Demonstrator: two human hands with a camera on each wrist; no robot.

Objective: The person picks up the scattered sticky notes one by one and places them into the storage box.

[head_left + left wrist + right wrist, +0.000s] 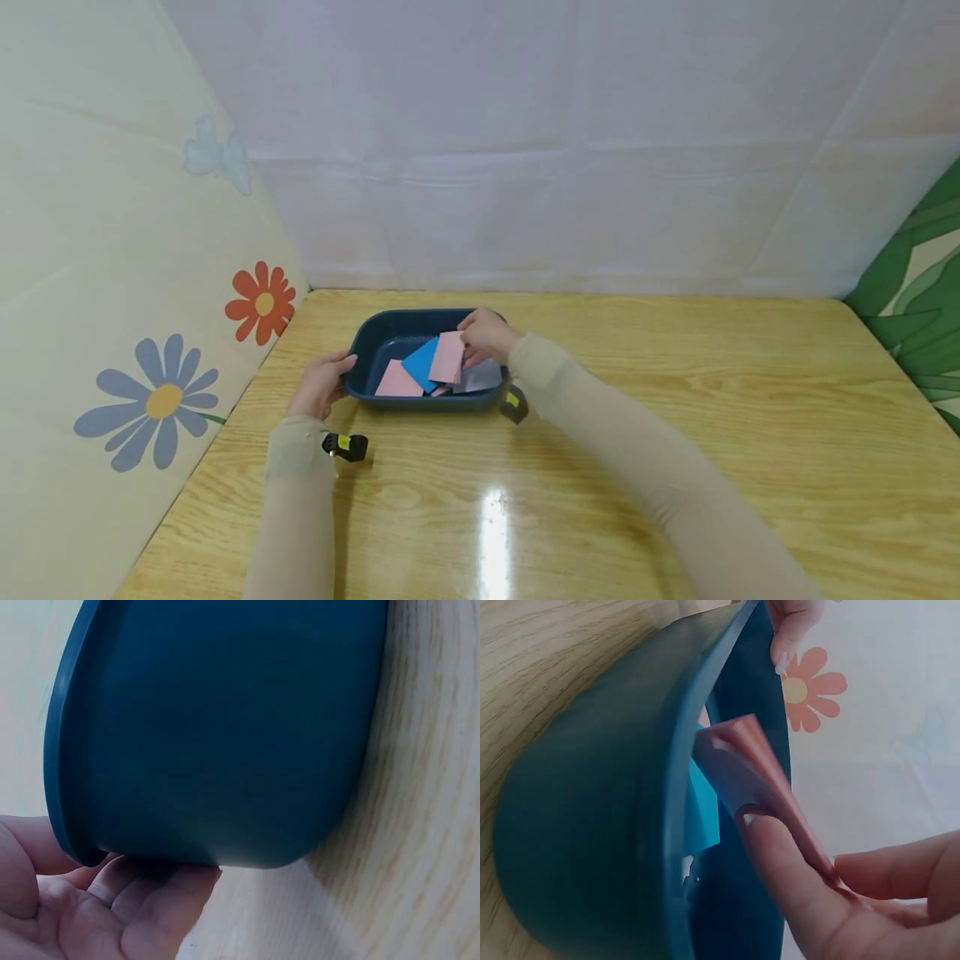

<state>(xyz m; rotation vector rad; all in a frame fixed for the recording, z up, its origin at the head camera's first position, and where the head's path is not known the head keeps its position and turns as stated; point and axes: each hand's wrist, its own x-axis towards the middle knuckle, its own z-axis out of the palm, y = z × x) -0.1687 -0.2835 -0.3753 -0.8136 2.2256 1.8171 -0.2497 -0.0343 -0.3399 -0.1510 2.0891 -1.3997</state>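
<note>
A dark blue plastic basin [427,403] stands on the table. At its left end my left hand [318,383] grips the rim, thumb on top; in the left wrist view the fingers [169,907] lie against the outer wall. My right hand [489,333] reaches over the basin's right side and pinches a folded pink paper [447,357] between thumb and fingers. The right wrist view shows that paper [742,765] tilted, just inside the rim. Below it in the basin lie a blue paper [418,363], another pink paper [397,380] and a pale lilac paper [480,377].
The wood-grain table [712,400] extends far to the right of the basin. A white cloth backdrop [570,208] hangs along the back edge, and a flower-printed panel [165,400] borders the left side. Green leaf print [918,300] shows at the far right.
</note>
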